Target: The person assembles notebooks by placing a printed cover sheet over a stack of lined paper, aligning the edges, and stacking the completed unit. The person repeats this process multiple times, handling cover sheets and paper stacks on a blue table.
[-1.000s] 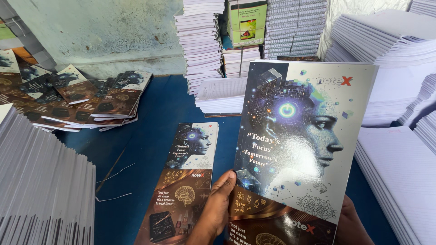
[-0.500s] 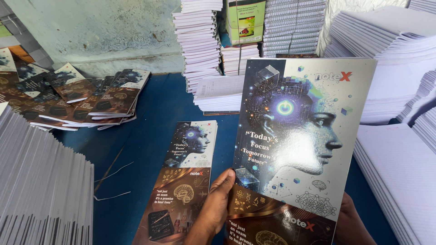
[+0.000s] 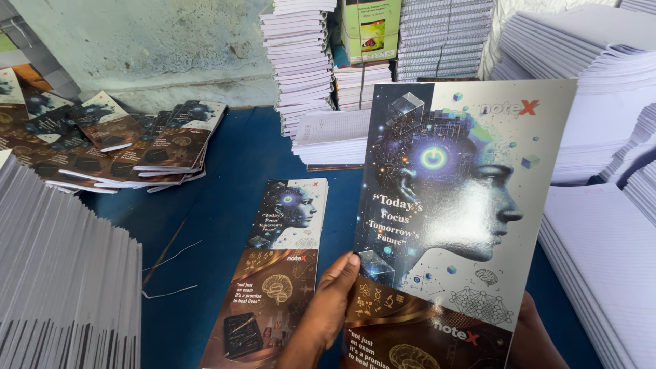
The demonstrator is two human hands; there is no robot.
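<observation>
Both hands hold one printed cover sheet [image 3: 451,225] upright above the worktop [image 3: 225,178]: the left hand [image 3: 328,307] has its grip clamped on the sheet's lower left edge, thumb on the printed face, while the right hand [image 3: 533,335] sits mostly behind the lower right corner, so its grip cannot be told from this view. Open room is limited. A dense stack of white paper edges [image 3: 61,273] borders the near left, white paper stacks [image 3: 601,239] close the right side, and tall piles of bound pads [image 3: 301,61] stand along the back by the wall. Free blue surface remains only in the centre-left strip, where thin loose threads [image 3: 171,256] lie. A second cover sheet [image 3: 273,273] lies flat on the worktop just left of the held one, near the left hand. A fanned heap of finished notebooks [image 3: 130,147] occupies the far left. The held sheet is glossy, showing a silver face in profile with a glowing ring, over a brown lower band with a brain drawing.
</observation>
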